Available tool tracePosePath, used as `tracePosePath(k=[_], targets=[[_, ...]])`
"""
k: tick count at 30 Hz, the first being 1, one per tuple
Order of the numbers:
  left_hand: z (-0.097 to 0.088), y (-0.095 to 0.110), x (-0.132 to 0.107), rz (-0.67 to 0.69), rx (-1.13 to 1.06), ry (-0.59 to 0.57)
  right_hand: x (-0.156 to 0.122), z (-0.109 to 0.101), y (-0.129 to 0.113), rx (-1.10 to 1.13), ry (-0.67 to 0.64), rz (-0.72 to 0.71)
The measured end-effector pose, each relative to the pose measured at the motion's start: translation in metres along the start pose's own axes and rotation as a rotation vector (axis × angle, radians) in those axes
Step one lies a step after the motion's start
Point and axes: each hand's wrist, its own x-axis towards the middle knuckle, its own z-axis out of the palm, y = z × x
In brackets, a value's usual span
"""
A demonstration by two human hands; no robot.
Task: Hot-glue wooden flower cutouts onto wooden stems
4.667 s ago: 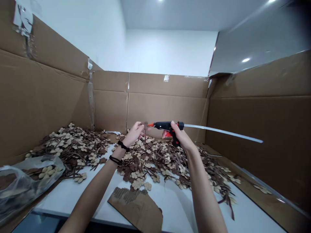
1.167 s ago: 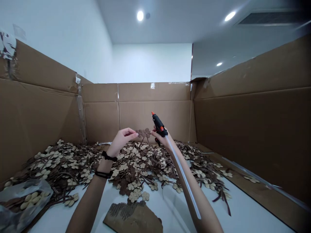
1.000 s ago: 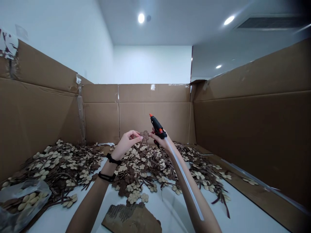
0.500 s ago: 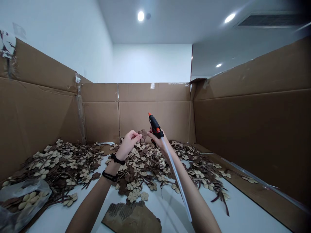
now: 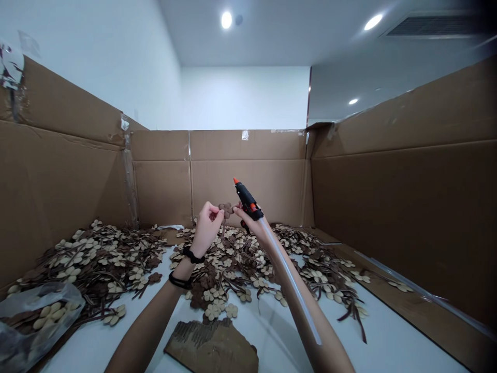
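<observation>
My left hand (image 5: 207, 224) pinches a brown flower-shaped piece (image 5: 225, 210) between thumb and fingertips, and a thin stem hangs below it. On the other side, the fingertips of my right hand (image 5: 252, 224) reach the flower's edge. That same hand is closed around a black hot glue gun (image 5: 245, 196), whose orange tip points up and to the left. From the gun's back end a long clear glue stick (image 5: 292, 282) runs down along my right forearm. Part of the gun's grip is hidden by my hand.
Cream and brown flowers with stems (image 5: 240, 259) are heaped across the white table (image 5: 272, 331). A stained cardboard piece (image 5: 213, 347) lies in front. At the left is a plastic bag (image 5: 42, 321) of flower pieces. Tall cardboard walls (image 5: 248, 181) enclose three sides.
My left hand and the flower have shifted slightly up, and the flower has turned a little. The glue gun's tip has moved slightly left, and the glue stick's lower end has swung right.
</observation>
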Motion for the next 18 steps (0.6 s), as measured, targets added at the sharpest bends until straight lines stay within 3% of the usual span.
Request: tracePosePath(k=[5,12,16,18], targets=[[0.001,0.001,-0.002,0.055,0.107,0.02,0.002,0.0,0.008,0.01,-0.027,-0.032],[-0.003,-0.001,0.0,-0.08,-0.019,-0.081,0.001,-0.001,0.006,-0.005,-0.021,-0.012],[-0.004,-0.005,0.001,-0.014,0.007,-0.195,-0.002,0.003,0.001,0.009,-0.062,-0.005],[-0.003,-0.006,0.001,0.028,0.065,-0.193,-0.002,0.004,0.001,-0.002,-0.075,-0.008]])
